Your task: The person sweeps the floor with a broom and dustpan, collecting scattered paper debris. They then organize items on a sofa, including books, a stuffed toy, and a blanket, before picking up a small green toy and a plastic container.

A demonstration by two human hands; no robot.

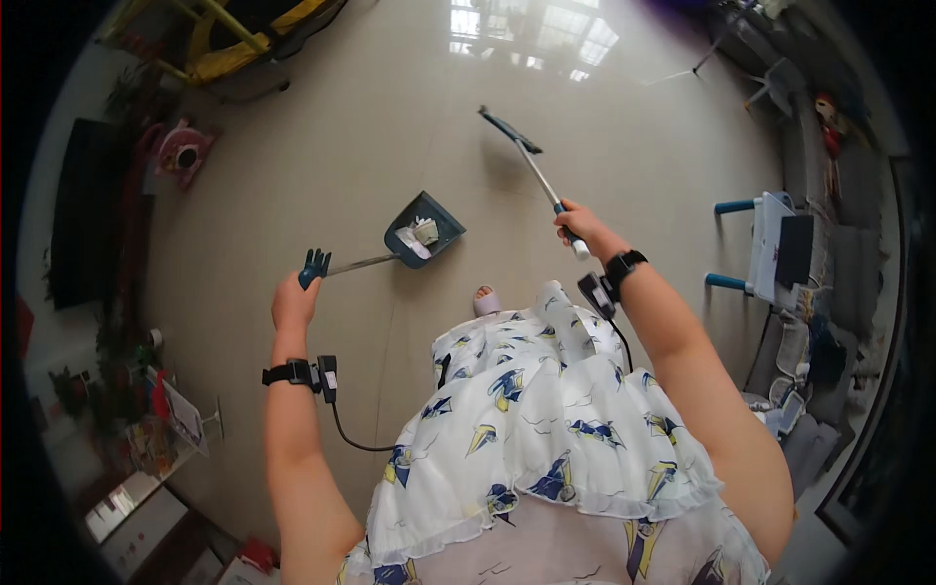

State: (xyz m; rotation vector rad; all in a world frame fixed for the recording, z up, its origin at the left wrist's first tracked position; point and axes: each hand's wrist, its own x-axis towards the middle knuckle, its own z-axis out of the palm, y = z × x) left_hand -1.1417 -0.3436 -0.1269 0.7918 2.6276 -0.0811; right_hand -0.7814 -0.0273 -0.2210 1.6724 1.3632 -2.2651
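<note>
My left hand (294, 301) grips the handle of a long-handled dustpan (398, 216), near its dark teal comb-like end (314, 267). Crumpled white and pale papers (420, 235) lie inside the pan. My right hand (581, 223) is closed around the handle of a broom (537, 172), whose metal shaft runs up and to the left. The broom's dark head (512, 131) is beyond the dustpan and apart from it, with a shadow beside it. Whether its bristles touch the tiles is hard to tell.
Glossy beige floor tiles (351, 153) spread ahead. At right, a small white table with blue legs (771, 248) stands before a grey sofa (848, 270). A pink toy (184, 155) sits at left. A yellow-and-black framed item (227, 44) occupies the upper left.
</note>
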